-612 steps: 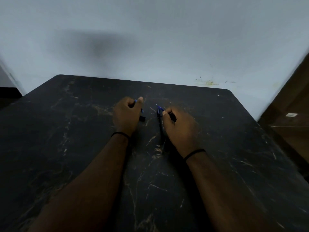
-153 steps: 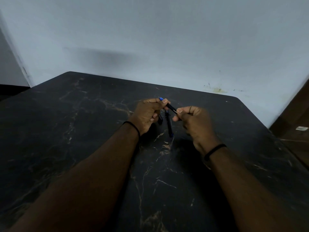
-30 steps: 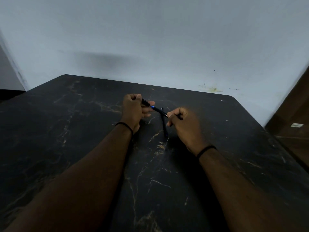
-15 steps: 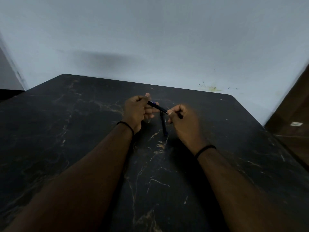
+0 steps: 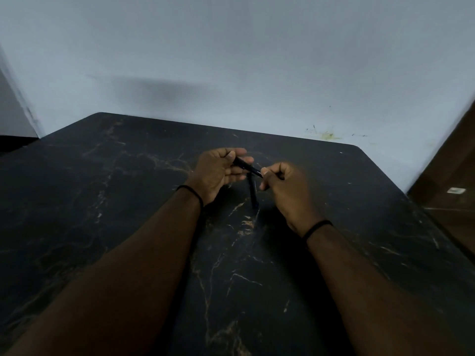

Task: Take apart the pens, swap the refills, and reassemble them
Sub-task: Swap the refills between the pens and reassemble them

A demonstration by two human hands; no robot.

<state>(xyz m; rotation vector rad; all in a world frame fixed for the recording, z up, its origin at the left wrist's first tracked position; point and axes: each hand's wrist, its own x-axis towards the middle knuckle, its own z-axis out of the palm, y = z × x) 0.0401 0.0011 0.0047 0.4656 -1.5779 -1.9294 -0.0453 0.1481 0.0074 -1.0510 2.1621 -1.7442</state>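
Both hands up over the counter point(image 5: 102, 201), near its middle, a bit toward the far edge.

Left hand point(image 5: 218, 170): fingers curled, thumb and fingers pinching one end of a black pen point(image 5: 247, 166). Palm faces right, fingertips loosely fanned past the pen.

Right hand point(image 5: 285, 186): curled tight, thumb and forefinger pinching the other end of the same pen. Slightly blurred, so finger detail is soft.

Pen spans the gap between the two hands, tilted: left end higher and farther, right end lower and nearer. Held clear of the counter. Can't tell whether it's one piece or two parts meeting (too dark, too small).

Second pen point(image 5: 252, 192) lies flat on the counter below the held one, just beside the right hand on its left, running roughly far-to-near. Far end passes under the held pen; near end has a bluish tip. Neither hand touches it.

Small dark bit on the counter under the left hand's fingers, can't identify it.

Black band point(image 5: 191, 192) on the left wrist, another on the right. Pale wall point(image 5: 231, 60) behind the far edge, yellowish smudge point(image 5: 327, 135) low on it near the far right corner.
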